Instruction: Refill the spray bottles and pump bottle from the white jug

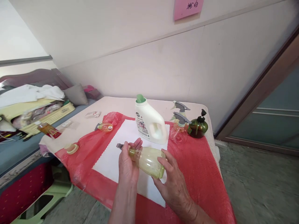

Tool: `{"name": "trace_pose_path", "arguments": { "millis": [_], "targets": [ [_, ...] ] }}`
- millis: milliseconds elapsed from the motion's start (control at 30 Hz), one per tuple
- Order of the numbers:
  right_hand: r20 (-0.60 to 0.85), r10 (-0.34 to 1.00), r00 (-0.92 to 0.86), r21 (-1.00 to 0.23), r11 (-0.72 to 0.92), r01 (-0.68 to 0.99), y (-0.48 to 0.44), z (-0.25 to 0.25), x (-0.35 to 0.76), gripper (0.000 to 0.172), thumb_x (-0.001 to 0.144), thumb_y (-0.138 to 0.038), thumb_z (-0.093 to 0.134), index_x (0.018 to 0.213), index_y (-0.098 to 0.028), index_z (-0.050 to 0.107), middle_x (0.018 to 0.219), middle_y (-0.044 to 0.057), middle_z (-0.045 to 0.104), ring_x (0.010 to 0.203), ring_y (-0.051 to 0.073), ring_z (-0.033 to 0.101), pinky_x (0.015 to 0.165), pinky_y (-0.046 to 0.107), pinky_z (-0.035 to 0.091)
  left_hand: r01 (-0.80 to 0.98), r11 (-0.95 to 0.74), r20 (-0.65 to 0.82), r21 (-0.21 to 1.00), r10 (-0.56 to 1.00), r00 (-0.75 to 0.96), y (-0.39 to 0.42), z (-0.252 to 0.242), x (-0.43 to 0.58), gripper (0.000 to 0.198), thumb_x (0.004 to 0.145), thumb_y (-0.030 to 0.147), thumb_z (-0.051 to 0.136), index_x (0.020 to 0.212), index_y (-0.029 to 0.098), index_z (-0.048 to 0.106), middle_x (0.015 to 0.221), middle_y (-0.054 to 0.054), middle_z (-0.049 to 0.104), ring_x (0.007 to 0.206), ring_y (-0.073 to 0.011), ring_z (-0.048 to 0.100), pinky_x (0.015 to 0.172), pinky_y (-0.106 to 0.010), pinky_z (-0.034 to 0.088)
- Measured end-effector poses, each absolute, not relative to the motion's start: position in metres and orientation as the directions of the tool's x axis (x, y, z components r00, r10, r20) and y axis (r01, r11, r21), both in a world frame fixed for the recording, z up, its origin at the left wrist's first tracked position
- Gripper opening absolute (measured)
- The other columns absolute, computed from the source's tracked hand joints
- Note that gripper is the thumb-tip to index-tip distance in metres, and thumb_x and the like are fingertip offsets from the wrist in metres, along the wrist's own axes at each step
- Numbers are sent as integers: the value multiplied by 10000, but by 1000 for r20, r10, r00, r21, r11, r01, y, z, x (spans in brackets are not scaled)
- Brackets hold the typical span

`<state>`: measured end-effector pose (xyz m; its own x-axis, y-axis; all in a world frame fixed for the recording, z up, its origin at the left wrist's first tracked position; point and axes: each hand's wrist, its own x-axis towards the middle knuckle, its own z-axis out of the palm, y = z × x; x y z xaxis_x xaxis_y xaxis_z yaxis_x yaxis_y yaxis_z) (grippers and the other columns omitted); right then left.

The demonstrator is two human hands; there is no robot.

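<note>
A clear yellow-green spray bottle [149,160] lies tilted on its side in the air between my hands, its grey nozzle end pointing left. My left hand [129,163] is wrapped round its neck, just below the grey head. At the other end, my right hand [171,177] grips the bottle's base with thumb and fingers. Behind them a white detergent jug [150,121] with a side handle stands upright on a white sheet [112,155]. Something green sits in the jug's mouth.
Right of the jug stand a clear pink spray bottle [179,133], another grey-headed sprayer [181,106] and a dark green pump bottle [198,127]. A small bottle [105,127] and a round lid [72,148] lie left on red plastic [86,168]. An amber bottle [48,129] lies at the table's left edge.
</note>
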<state>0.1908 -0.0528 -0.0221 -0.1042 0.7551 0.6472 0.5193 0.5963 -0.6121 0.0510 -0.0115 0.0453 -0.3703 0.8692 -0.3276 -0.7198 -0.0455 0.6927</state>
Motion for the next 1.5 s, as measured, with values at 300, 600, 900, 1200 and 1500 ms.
{"name": "trace_pose_path", "arguments": {
  "millis": [300,600,900,1200,1500],
  "targets": [
    [503,864,-14,-772,457,442,-51,-24,186,733,685,-153,694,1321,-261,345,1316,125,509,1244,302,499,976,500,489,-717,-29,-305,696,893,-332,-12,46,48,276,782,411,661,698,173,548,1020,-129,721,1038,-254,658,894,-370,467],
    [389,921,-31,-822,362,439,-54,-19,188,801,638,-172,742,1321,-289,340,1286,95,537,1163,296,558,941,484,508,-666,10,-294,746,902,-316,-14,47,50,276,770,416,661,716,167,554,1045,-154,716,1039,-274,654,882,-389,468],
    [268,961,-66,-885,272,379,-54,-6,190,750,638,-147,712,1282,-303,360,1236,47,562,1062,233,596,906,405,512,-650,-12,-320,760,864,-390,-9,46,35,286,769,402,654,656,167,537,908,-141,736,890,-225,696,839,-338,487],
    [191,976,-104,-906,216,365,-55,-6,190,762,621,-155,723,1280,-302,369,1239,40,557,1036,227,597,898,398,502,-475,77,-316,877,837,-447,-9,45,28,315,694,409,725,631,159,544,619,-51,655,706,-218,688,713,-312,498],
    [151,988,-42,-927,157,341,-56,-5,189,768,610,-185,740,1275,-291,372,1218,46,582,987,228,609,862,415,512,-587,102,-333,803,894,-300,-13,46,44,349,717,487,689,718,166,553,914,-136,730,826,-245,680,771,-357,480]
  ]
}}
